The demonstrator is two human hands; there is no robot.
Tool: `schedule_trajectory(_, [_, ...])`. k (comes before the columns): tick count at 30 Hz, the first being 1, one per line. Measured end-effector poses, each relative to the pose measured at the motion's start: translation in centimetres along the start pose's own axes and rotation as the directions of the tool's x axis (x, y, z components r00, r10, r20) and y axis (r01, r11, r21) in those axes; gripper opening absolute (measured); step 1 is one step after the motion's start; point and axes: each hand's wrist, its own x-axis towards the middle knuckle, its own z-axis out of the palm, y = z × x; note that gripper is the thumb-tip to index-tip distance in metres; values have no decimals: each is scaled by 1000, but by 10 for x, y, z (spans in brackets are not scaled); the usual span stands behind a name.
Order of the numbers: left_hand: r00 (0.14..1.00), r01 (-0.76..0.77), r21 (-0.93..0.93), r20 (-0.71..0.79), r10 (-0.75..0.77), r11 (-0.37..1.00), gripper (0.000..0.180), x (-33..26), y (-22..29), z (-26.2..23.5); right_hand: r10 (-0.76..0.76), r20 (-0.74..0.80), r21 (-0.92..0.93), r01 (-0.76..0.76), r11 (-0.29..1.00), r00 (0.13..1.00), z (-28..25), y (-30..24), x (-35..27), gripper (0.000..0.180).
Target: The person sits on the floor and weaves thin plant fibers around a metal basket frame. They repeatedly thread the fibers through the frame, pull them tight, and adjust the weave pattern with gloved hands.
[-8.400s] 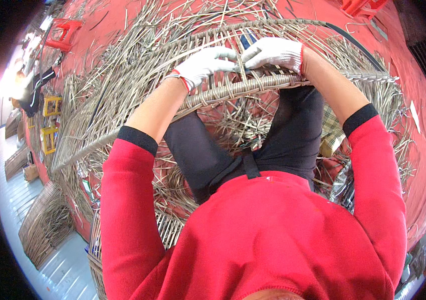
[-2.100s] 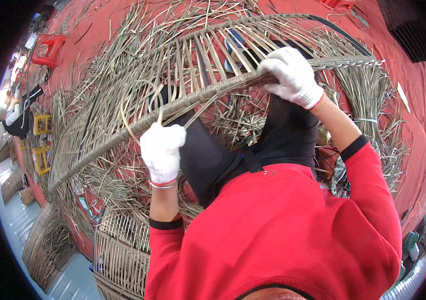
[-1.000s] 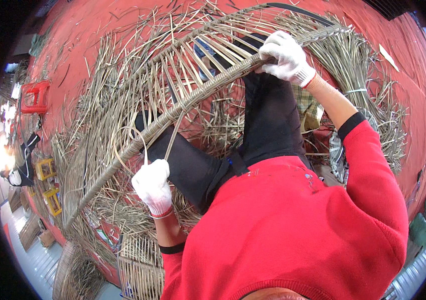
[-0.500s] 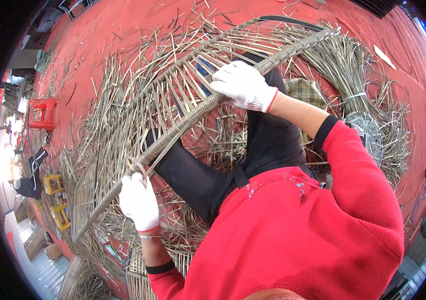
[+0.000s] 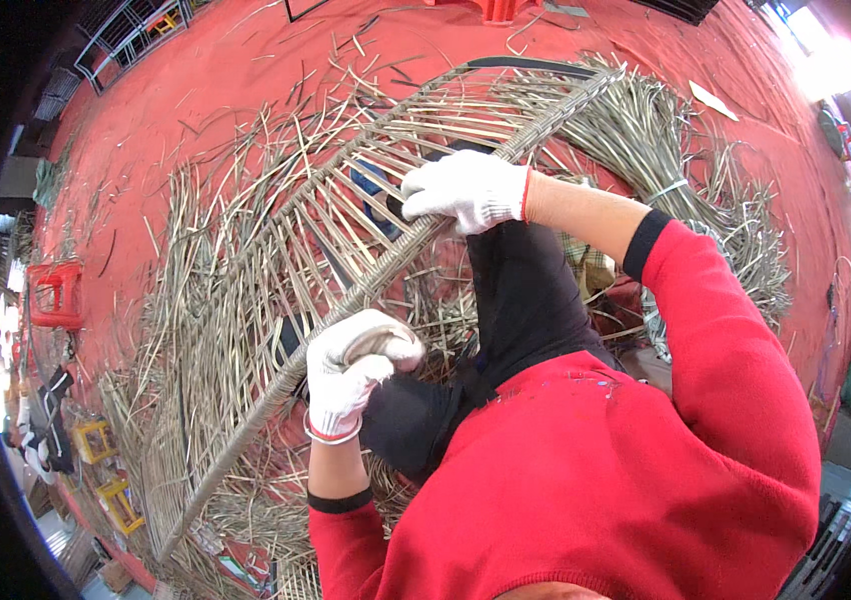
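A half-woven wicker panel (image 5: 286, 245) lies slanted across my legs, its pale brown strips spanning between two long edges. The near edge is a thick wrapped rim (image 5: 246, 432). My right hand (image 5: 468, 192), in a white knit glove, is closed over this rim at its upper part, thumb and fingers round it. Further down, my left hand (image 5: 358, 370), also white-gloved, is curled closed right beside the rim. Whatever its fingers hold is hidden from view. A dark curved bar (image 5: 531, 65) forms part of the panel's far end.
Loose strips (image 5: 186, 260) spread widely over the red floor (image 5: 246, 60). A tied bundle of strips (image 5: 646, 130) lies at the far right. Red plastic stool (image 5: 54, 295) and yellow crates (image 5: 96, 442) stand at left. My black-trousered legs (image 5: 521, 290) are under the panel.
My left hand has moved up and right along the rim and curled inward; the strip loop it held no longer shows. My right hand stays on the rim. The whole view has shifted.
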Motion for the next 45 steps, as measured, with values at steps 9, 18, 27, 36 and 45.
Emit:
schedule_trajectory(9, [873,-71,-149,-487,-11,986,36,-50,-17,-13,49,96,7,-50,999,994,-1,1,1,47])
schedule_trajectory(18, [855,-108,-264,-517,-46,958,41,-71,-16,-15,118,176,-23,-116,993,977,2,3,0,50])
schedule_trajectory(27, [837,-182,-82,-537,110,980,30,-58,-34,-43,7,-164,-95,-22,995,986,-24,-8,-12,63])
schedule_trajectory(36, [799,-64,100,-591,111,993,27,-52,-19,-41,150,-338,-159,-213,964,929,-12,-13,-58,30])
schedule_trajectory(45, [721,-40,143,-681,128,989,41,-41,-22,-34,152,-384,-145,-221,964,911,-10,-14,-51,30])
